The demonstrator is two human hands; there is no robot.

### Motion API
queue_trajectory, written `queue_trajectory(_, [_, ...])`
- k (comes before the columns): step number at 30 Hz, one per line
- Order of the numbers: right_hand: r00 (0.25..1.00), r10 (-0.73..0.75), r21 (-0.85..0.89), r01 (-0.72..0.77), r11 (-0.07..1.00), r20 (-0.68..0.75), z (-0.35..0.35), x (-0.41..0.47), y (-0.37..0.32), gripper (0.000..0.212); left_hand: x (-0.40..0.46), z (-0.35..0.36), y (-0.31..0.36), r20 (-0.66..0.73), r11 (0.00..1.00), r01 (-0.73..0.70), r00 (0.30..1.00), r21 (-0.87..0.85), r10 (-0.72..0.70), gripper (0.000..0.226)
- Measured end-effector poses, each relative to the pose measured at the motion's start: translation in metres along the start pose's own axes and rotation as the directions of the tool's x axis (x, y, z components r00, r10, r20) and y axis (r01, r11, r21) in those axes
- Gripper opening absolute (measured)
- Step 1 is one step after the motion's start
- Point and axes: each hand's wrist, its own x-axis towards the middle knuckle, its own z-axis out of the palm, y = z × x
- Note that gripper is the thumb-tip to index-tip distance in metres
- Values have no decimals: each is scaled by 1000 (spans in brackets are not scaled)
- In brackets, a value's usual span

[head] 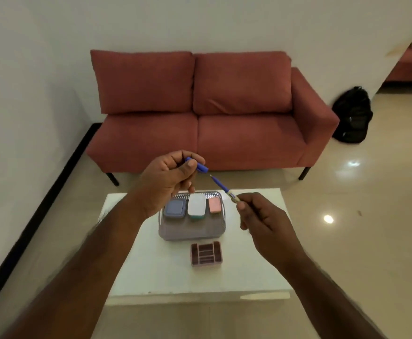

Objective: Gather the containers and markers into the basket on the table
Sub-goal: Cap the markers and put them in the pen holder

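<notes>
Fingers of left hand pinching blue cap — half hidden, right hand gripping marker.

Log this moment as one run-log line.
left hand: holds cap | right hand: holds uncapped marker | basket: three containers inside | organizer: on table

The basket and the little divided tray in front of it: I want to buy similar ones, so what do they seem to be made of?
The basket looks like moulded plastic, grey-mauve and matte; its far wall shows a fine perforated mesh. The divided tray also seems plastic, dusty pink and matte, with thin moulded partitions. The picture is too soft to rule out coated metal.
</notes>
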Motion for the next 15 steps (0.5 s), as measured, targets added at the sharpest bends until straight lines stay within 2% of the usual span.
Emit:
queue_trajectory(6, [998, -50, -46, 48, 998, -43, 5, 2, -24, 15, -7, 3, 19, 9, 999, -14, 1000, -32, 14, 20])
queue_trajectory(15, [997, -41, -56, 37, 998, -65, 16, -3, -37, 27, -16, -3, 22, 15, 999, -21, 1000, 50, 20, 18])
